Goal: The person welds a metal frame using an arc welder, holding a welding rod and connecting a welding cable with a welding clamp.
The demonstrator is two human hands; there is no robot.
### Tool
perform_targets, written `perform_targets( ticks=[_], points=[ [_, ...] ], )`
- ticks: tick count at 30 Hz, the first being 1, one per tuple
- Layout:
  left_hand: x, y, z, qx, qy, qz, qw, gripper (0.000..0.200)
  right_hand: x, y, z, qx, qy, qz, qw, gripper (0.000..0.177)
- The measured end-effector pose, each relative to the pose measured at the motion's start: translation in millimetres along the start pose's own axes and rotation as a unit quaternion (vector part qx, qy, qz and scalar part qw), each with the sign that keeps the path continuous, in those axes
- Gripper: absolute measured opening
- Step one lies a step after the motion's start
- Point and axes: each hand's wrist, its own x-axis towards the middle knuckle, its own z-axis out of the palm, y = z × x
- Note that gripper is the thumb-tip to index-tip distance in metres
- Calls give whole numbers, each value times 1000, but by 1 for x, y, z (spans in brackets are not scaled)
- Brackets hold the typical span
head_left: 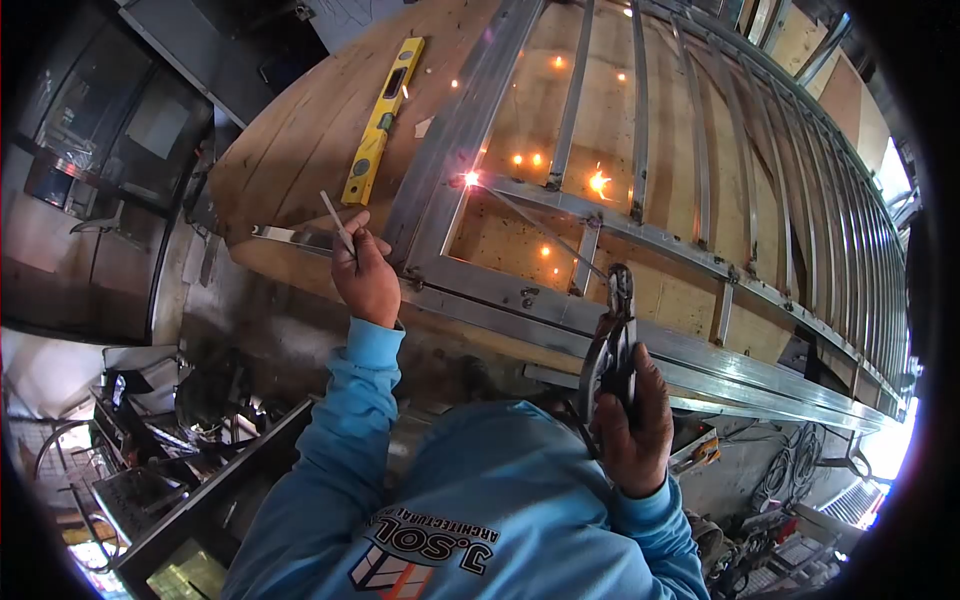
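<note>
My right hand (632, 420) grips a welding electrode holder (613, 335). Its thin rod (540, 232) reaches up and left to a bright arc (470, 180) at a corner of the steel frame (520, 300), which lies on a wooden table (300, 140). Sparks are scattered over the wood inside the frame. My left hand (365, 280) is raised by the frame's near left corner and pinches one or two thin spare rods (337, 224) that point upward. Both my sleeves are blue.
A yellow spirit level (383, 120) lies on the wood left of the frame. A flat metal strip (285, 236) sticks out past the table edge near my left hand. Dark machines and clutter (150, 450) sit low on the left, and cables (790, 470) low on the right.
</note>
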Motion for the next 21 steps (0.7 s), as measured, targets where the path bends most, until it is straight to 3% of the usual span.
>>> perform_targets(
  ticks=[2,3,6,7,9,11,12,13,15,21],
  points=[
    [-3,12,-2,92,-4,27,995,31,-1,-2,-1,40,-18,38,998,55],
    [1,-4,-2,3,-4,-17,1000,33,-1,0,-1,49,-18,34,998,56],
    [-2,11,-2,97,-7,26,995,34,0,1,-2,78,-25,46,996,59],
    [-2,10,-1,75,-6,-5,997,34,1,0,-3,88,-28,54,994,60],
    [2,-10,-9,196,-24,103,975,33,2,-1,-6,62,-35,41,997,61],
    [2,-8,-8,173,-22,108,979,31,2,-2,-5,42,-19,31,998,61],
    [1,-5,-4,89,-11,60,994,30,1,-4,-3,34,1,28,999,60],
    [3,-7,-3,72,-7,47,996,30,5,0,-4,-25,10,-47,999,60],
    [2,-6,-2,32,-7,-8,999,30,8,1,-5,-76,7,-94,993,59],
    [1,-8,0,-4,2,12,1000,30,5,-6,-1,-21,1,-32,999,58]
  ],
)
